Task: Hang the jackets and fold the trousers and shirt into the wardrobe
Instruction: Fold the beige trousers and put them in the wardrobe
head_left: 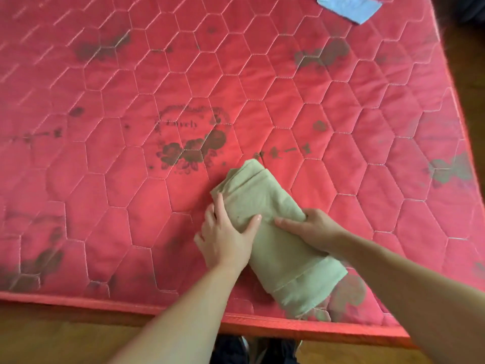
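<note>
Folded pale green trousers (278, 248) lie as a compact bundle on the red quilted mattress (131, 153), near its front edge. My left hand (225, 237) grips the bundle's left side, thumb across the top and fingers tucked along the edge. My right hand (309, 227) grips the right side, fingers curled over the far edge and thumb on top. A light blue garment (349, 7) lies at the mattress's far right edge, partly out of view.
The mattress sits on a wooden bed frame (78, 319) whose front rail runs below its edge. Wooden floor (469, 61) shows at the right. My dark trouser legs and feet (257, 350) stand at the bed's front.
</note>
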{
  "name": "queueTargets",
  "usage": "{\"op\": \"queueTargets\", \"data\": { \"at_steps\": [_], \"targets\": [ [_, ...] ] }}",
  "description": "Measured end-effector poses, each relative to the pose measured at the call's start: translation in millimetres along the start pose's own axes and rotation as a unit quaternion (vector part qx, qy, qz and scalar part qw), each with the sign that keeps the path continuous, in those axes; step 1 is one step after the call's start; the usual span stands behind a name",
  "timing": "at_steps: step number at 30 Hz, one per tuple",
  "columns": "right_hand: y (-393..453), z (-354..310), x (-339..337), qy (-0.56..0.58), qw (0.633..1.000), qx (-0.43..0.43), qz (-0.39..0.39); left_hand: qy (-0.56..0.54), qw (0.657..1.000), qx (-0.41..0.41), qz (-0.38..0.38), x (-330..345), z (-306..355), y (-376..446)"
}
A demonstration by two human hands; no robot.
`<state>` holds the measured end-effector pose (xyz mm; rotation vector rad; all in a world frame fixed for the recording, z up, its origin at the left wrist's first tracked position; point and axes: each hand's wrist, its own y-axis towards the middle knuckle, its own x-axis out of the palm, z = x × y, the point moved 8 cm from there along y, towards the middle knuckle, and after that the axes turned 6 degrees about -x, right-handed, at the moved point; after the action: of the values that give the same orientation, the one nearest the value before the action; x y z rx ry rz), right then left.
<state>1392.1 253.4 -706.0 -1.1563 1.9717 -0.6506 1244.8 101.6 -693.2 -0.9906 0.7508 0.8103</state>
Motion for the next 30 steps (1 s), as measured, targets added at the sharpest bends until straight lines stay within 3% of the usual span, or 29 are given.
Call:
{"op": "queueTargets", "data": {
  "at_steps": [3,4,6,7,8,13,18,24,30],
  "targets": [
    [-20,-33,-4,0.048,0.998,-0.039,-0.007,-0.217,0.967,-0.095,-0.094,-12,1,-1],
    [-26,-50,-11,0.058,0.997,-0.058,-0.008,-0.298,0.933,-0.148,-0.139,-18,2,0],
    [-41,-89,-29,0.085,0.992,-0.088,0.003,-0.462,0.823,-0.219,-0.248,-28,16,-3],
    [-51,-109,-41,0.099,0.99,-0.101,0.011,-0.51,0.774,-0.221,-0.303,-37,29,-7],
    [-62,-130,-52,0.115,0.987,-0.113,0.014,-0.529,0.748,-0.211,-0.341,-50,43,-11],
    [-129,-220,-99,0.192,0.968,-0.161,-0.014,-0.588,0.692,-0.136,-0.396,-132,109,-37],
    [-184,-279,-135,0.239,0.957,-0.161,-0.029,-0.625,0.675,-0.022,-0.392,-234,178,-57],
    [-270,-378,-175,0.176,0.949,-0.263,0.002,-0.597,0.724,0.066,-0.338,-376,221,-90],
    [-352,-483,-158,0.277,0.905,-0.301,-0.114,-0.629,0.717,0.119,-0.277,-513,220,-122]
  ]
}}
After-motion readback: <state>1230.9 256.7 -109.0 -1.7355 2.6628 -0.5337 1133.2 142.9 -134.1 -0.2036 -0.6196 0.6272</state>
